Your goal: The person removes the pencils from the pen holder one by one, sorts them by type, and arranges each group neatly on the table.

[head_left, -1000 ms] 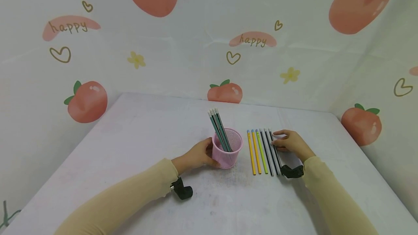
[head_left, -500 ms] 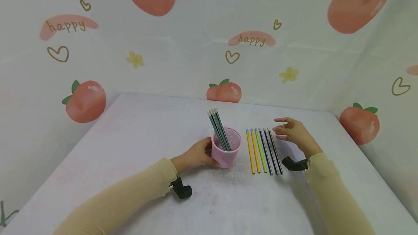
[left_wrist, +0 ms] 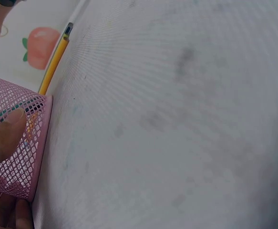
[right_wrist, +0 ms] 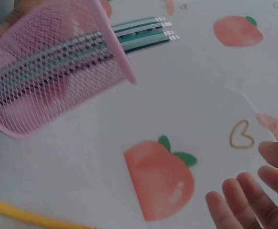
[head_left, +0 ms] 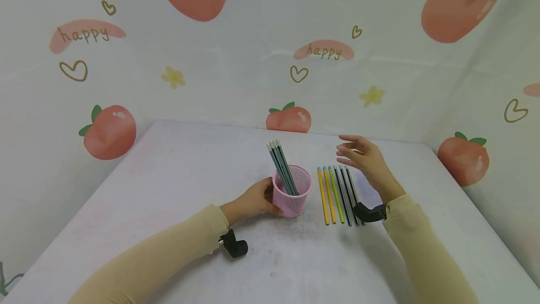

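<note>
On my head feed I see the left hand (head_left: 253, 199) just below the centre of the frame, thumb and fingers curled round the pink mesh cup (head_left: 290, 206), which stands upright on the white table (head_left: 202, 163). My left wrist view shows its thumb pressed to the mesh. A bundle of green pencils (head_left: 281, 165) leans in the cup, white ends sticking out towards the top left.

Right of the cup, in the head view, I make out a row lying side by side: two yellow pencils (head_left: 323, 198), a lime pencil (head_left: 336, 196) and three dark pencils (head_left: 345, 196). The right hand (head_left: 363, 156) hangs above the row's upper right end, fingers loosely extended and apart, holding nothing. A black wrist camera (head_left: 369, 212) overlaps the dark pencils' lower ends.
</note>
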A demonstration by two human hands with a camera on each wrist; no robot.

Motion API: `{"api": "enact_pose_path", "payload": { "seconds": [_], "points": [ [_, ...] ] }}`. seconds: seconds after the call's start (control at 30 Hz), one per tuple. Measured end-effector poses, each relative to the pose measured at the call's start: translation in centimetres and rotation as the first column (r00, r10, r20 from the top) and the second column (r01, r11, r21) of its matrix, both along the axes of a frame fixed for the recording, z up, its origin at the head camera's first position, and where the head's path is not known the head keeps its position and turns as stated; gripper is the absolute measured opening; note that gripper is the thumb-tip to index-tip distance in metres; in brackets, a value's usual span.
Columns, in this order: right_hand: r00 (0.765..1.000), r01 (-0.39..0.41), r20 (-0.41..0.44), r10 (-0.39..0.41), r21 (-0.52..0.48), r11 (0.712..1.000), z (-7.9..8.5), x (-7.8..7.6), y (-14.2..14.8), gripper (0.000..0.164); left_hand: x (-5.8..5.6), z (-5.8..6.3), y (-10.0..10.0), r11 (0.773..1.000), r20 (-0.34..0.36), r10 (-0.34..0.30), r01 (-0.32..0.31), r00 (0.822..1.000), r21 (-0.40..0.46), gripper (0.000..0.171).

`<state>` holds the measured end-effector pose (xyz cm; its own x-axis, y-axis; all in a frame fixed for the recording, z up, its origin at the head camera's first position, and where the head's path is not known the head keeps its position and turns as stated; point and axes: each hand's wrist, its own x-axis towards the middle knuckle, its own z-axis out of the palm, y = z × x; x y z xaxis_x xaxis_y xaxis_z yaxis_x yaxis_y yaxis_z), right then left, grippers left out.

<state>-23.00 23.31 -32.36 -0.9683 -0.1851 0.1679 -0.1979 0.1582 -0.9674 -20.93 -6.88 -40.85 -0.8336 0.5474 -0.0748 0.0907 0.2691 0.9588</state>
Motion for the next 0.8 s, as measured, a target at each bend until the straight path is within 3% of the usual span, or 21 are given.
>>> {"api": "enact_pose_path", "payload": {
  "seconds": [0.53,0.8],
  "points": [
    [0.995,-0.037,-0.088,0.037,0.006,0.999,-0.4,0.8,-5.5,0.04,-0.1,-0.2,-0.1,1.0,-0.022,-0.005,0.005,1.0,0.006,0.089],
    [0.995,-0.029,-0.093,0.039,0.103,0.994,-1.5,0.7,-7.3,0.038,-0.1,-0.3,0.0,1.0,-0.039,-0.006,0.006,0.999,0.007,0.087]
  ]
}}
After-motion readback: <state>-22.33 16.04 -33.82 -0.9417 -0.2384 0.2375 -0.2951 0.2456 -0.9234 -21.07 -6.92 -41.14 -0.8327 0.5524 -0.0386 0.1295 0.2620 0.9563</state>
